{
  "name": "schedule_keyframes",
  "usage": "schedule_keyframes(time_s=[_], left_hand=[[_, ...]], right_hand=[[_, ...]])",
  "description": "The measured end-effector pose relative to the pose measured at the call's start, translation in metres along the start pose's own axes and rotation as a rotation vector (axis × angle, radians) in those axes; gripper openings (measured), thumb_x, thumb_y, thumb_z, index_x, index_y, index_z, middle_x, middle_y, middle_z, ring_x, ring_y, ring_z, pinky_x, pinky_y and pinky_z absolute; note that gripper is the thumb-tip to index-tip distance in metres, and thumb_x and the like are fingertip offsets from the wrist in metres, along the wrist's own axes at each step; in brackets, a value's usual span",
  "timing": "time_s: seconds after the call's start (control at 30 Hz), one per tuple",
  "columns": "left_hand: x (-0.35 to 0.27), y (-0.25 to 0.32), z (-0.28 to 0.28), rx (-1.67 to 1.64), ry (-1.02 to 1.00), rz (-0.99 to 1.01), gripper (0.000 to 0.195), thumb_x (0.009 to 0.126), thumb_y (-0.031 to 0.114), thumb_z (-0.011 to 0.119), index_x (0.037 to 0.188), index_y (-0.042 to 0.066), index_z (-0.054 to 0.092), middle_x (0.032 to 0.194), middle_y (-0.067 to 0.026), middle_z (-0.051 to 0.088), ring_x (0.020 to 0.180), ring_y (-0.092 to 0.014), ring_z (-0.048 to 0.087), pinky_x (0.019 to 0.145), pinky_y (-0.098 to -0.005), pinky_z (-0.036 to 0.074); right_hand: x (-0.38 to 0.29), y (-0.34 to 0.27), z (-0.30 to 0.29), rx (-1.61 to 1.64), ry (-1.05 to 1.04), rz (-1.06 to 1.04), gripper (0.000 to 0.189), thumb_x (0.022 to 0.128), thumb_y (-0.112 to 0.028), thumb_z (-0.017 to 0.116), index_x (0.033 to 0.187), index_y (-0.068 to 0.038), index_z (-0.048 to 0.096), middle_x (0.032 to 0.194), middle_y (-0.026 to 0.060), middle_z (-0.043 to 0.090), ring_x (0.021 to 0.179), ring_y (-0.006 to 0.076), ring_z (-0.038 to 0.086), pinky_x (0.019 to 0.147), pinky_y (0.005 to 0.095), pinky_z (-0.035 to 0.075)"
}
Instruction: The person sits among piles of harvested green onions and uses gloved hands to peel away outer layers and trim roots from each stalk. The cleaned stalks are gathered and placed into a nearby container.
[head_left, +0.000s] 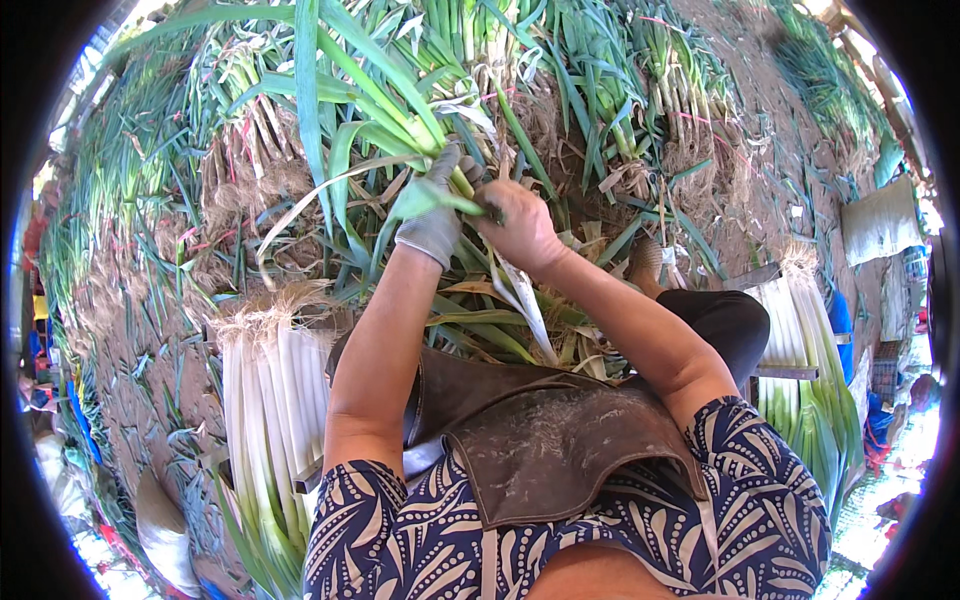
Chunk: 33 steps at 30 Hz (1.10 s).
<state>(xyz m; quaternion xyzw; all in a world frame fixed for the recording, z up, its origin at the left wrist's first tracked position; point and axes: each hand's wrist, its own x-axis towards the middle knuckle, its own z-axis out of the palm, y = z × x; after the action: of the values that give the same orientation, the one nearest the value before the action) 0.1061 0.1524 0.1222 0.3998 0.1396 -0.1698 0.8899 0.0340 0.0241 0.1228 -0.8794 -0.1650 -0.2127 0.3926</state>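
Note:
My left hand (435, 206), in a grey knitted glove, is closed around a green onion stalk (424, 135) whose long leaves fan out to the upper left. My bare right hand (523, 225) is closed just right of it, at the lower part of the stalk. A blurred green leaf piece (431, 199) lies across the glove and reaches the right fingers. Something small and dark shows at the right fingers; I cannot tell what it is. White outer skins (529, 300) hang below the right hand, above a brown apron (570, 450).
Peeled white-stemmed onions (266, 397) lie in a rack on the left, roots up, and more (799, 337) on the right. Unpeeled onions with dirty roots (259, 150), tied with pink string, cover the ground ahead. Leaf scraps (480, 322) lie before my lap.

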Motion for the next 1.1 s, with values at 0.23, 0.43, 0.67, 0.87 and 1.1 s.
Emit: schedule_keyframes(time_s=[0.23, 0.43, 0.67, 0.87, 1.1], left_hand=[[0.026, 0.041, -0.044, -0.074, -0.082, 0.067, 0.022, 0.092, 0.028, 0.065, 0.088, 0.008, 0.056, 0.079, -0.0052, 0.06, 0.073, -0.021, 0.061, 0.068, -0.0358, 0.053], [0.023, 0.093, -0.051, -0.251, -0.088, 0.316, 0.018, 0.094, 0.025, 0.062, 0.093, 0.01, 0.052, 0.077, -0.0007, 0.052, 0.067, -0.015, 0.048, 0.063, -0.03, 0.045], [-0.003, 0.077, -0.022, -0.167, -0.129, 0.304, 0.019, 0.092, 0.023, 0.066, 0.099, 0.009, 0.054, 0.079, -0.0013, 0.055, 0.068, -0.015, 0.053, 0.056, -0.0292, 0.045], [-0.027, 0.034, 0.018, -0.039, -0.17, 0.227, 0.021, 0.092, 0.021, 0.065, 0.108, 0.011, 0.056, 0.08, -0.0013, 0.058, 0.068, -0.013, 0.056, 0.058, -0.0282, 0.047], [-0.031, 0.008, 0.024, 0.056, -0.246, 0.302, 0.022, 0.095, 0.012, 0.057, 0.115, 0.005, 0.053, 0.092, -0.0067, 0.061, 0.086, -0.02, 0.061, 0.079, -0.0336, 0.052]], right_hand=[[-0.077, -0.023, -0.041, 0.224, -0.775, 0.204, 0.026, 0.08, -0.02, 0.073, 0.094, -0.004, 0.058, 0.086, 0.0143, 0.064, 0.078, 0.0271, 0.064, 0.068, 0.0388, 0.05], [-0.256, 0.133, -0.076, -0.482, -1.367, 0.733, 0.045, 0.083, -0.048, 0.056, 0.099, -0.009, 0.072, 0.095, 0.0165, 0.07, 0.09, 0.0344, 0.067, 0.079, 0.0444, 0.051], [-0.168, 0.122, -0.082, -0.691, -1.682, 0.462, 0.03, 0.078, -0.025, 0.065, 0.099, -0.005, 0.072, 0.1, 0.0143, 0.07, 0.092, 0.0316, 0.067, 0.077, 0.042, 0.053], [-0.009, -0.002, -0.061, 0.038, -0.47, 0.321, 0.038, 0.084, -0.037, 0.064, 0.094, -0.001, 0.067, 0.083, 0.019, 0.067, 0.074, 0.0294, 0.066, 0.07, 0.039, 0.052], [0.048, -0.026, -0.045, 0.095, -0.405, 0.507, 0.048, 0.078, -0.042, 0.058, 0.091, 0.004, 0.067, 0.087, 0.0254, 0.066, 0.089, 0.0396, 0.064, 0.082, 0.0443, 0.049]])
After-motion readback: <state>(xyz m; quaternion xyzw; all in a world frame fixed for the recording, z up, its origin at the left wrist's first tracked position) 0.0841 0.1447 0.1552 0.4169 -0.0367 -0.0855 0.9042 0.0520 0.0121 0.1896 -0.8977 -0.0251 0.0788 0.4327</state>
